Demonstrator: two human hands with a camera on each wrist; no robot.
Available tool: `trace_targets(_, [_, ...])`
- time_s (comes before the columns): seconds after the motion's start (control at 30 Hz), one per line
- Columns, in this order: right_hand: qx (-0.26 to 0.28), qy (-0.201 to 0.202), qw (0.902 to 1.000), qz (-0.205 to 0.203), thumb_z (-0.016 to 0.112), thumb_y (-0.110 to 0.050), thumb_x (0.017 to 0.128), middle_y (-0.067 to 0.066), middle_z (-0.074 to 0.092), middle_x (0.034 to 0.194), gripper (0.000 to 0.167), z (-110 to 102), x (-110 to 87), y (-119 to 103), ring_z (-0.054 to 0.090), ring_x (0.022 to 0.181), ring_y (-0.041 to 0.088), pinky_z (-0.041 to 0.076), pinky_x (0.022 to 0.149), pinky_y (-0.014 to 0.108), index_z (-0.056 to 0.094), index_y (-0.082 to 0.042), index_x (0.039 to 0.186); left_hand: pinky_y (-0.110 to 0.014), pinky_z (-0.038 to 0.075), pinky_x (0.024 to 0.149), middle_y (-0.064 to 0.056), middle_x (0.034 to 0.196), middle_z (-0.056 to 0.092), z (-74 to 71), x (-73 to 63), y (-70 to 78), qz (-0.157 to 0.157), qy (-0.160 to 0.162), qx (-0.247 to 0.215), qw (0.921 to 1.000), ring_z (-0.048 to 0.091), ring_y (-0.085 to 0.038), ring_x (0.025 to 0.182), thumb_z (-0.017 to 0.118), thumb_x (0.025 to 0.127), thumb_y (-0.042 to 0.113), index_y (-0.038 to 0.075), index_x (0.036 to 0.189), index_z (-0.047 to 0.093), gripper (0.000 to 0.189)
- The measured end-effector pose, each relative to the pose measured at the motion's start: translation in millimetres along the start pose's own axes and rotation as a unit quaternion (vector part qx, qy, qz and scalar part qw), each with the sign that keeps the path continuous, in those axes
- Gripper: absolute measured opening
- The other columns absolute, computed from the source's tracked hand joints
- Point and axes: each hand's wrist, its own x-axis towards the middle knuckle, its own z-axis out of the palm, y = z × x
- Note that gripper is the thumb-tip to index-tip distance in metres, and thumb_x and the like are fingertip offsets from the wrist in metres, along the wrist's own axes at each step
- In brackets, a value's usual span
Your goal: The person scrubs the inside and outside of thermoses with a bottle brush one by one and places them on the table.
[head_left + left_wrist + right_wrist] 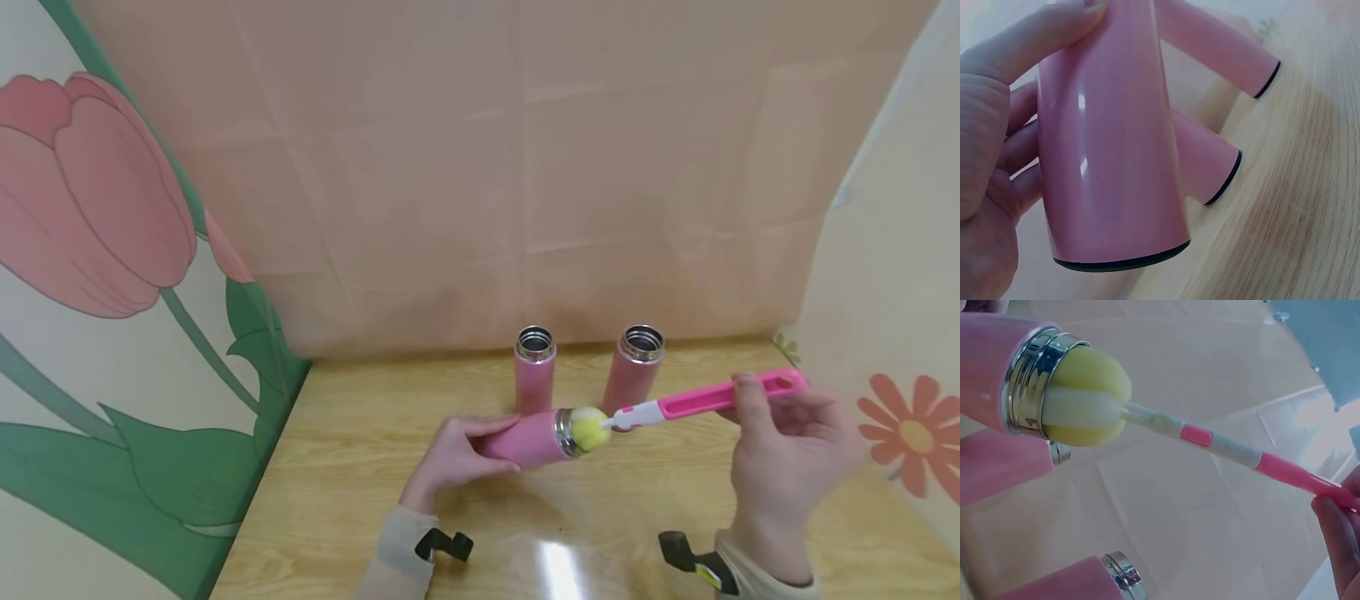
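My left hand point(459, 454) grips a pink thermos bottle point(525, 442) round its body, tilted so that its mouth points right. In the left wrist view the thumb lies across the bottle point(1110, 144) with its black base toward the camera. My right hand point(787, 450) pinches the pink handle of a bottle brush point(697, 402). The brush's yellow and white sponge head point(1094, 400) sits partly inside the bottle's metal-threaded mouth; the rest bulges out of it. In the right wrist view, fingertips point(1335, 519) hold the handle's far end.
Two more pink thermos bottles stand uncapped behind the hands, one at the middle point(535, 375) and one to its right point(633, 371). They stand on a wooden table point(360, 417). A peach-coloured sheet point(487, 183) hangs behind, between flower-printed walls.
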Motion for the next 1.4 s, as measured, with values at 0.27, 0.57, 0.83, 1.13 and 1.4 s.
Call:
trace_targets(0.27, [-0.032, -0.005, 0.9992, 0.021, 0.08, 0.018, 0.084, 0.025, 0.072, 0.085, 0.024, 1.1, 0.4, -2.4, 0.074, 0.067, 0.025, 0.063, 0.062, 0.036, 0.059, 0.021, 0.096, -0.038, 0.051, 0.111, 0.004, 0.137, 0.07, -1.2, -0.6, -0.5, 0.032, 0.032, 0.048, 0.9978, 0.067, -0.019, 0.128, 0.099, 0.077, 0.018, 0.014, 0.135, 0.075, 0.063])
trace_targets(0.57, [-0.096, -0.119, 0.9759, 0.156, 0.072, 0.006, 0.097, 0.023, 0.075, 0.099, 0.028, -6.5, 14.1, -3.0, 0.078, 0.088, 0.027, 0.062, 0.079, 0.039, 0.06, 0.025, 0.116, -0.037, 0.052, 0.11, 0.006, 0.134, 0.072, -9.0, -2.9, -4.3, -0.024, 0.02, 0.009, 0.9995, 0.069, -0.017, 0.126, 0.1, 0.076, 0.021, 0.022, 0.134, 0.077, 0.062])
trace_targets(0.83, [-0.072, -0.094, 0.9781, 0.171, 0.074, -0.003, 0.099, 0.026, 0.071, 0.106, 0.034, -5.5, 17.3, 1.5, 0.074, 0.097, 0.035, 0.06, 0.085, 0.041, 0.061, 0.021, 0.12, -0.037, 0.057, 0.102, 0.005, 0.132, 0.074, -14.7, -3.8, -4.8, -0.063, -0.001, -0.03, 0.9975, 0.07, -0.02, 0.121, 0.1, 0.077, 0.021, 0.024, 0.134, 0.077, 0.062])
trace_targets(1.13, [0.044, -0.087, 0.9887, 0.114, 0.067, 0.006, 0.1, 0.027, 0.072, 0.101, 0.029, -8.1, 19.4, 5.4, 0.076, 0.088, 0.032, 0.064, 0.08, 0.043, 0.055, 0.028, 0.115, -0.038, 0.057, 0.104, 0.005, 0.133, 0.074, -20.5, -4.2, -4.8, -0.088, -0.016, -0.045, 0.9949, 0.069, -0.021, 0.123, 0.099, 0.078, 0.018, 0.025, 0.134, 0.077, 0.061])
trace_targets(1.4, [0.073, -0.06, 0.9897, 0.107, 0.066, 0.011, 0.099, 0.028, 0.073, 0.097, 0.024, -10.5, 19.6, 3.5, 0.076, 0.085, 0.034, 0.064, 0.077, 0.044, 0.057, 0.028, 0.114, -0.039, 0.056, 0.104, 0.002, 0.132, 0.075, -22.6, -6.2, -5.4, -0.073, -0.015, -0.048, 0.996, 0.069, -0.023, 0.123, 0.099, 0.078, 0.015, 0.02, 0.134, 0.077, 0.061])
